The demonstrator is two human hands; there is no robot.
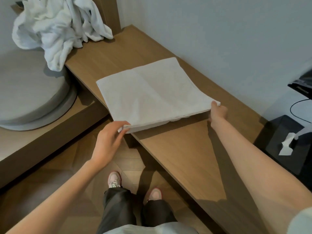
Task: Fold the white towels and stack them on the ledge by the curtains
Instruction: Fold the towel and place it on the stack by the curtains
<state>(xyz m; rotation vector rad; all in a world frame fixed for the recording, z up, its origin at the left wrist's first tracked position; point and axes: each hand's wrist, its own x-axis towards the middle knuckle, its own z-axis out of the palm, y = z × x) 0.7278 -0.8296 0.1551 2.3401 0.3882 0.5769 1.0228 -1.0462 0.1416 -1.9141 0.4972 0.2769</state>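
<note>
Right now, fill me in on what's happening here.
A person is folding a white towel on the wooden ledge. The towel lies flat, folded into a layered rectangle. The left hand pinches its near left corner, which overhangs the ledge's edge, and the right hand grips its near right corner. A heap of unfolded towels sits at the ledge's far end.

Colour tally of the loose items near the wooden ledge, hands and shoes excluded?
White: 3 (flat folded white towel, crumpled white towel heap counted as one, white tissue)
Grey: 1 (round grey cushion)
Black: 2 (black tissue box, black device at right edge)
Total: 6
</note>
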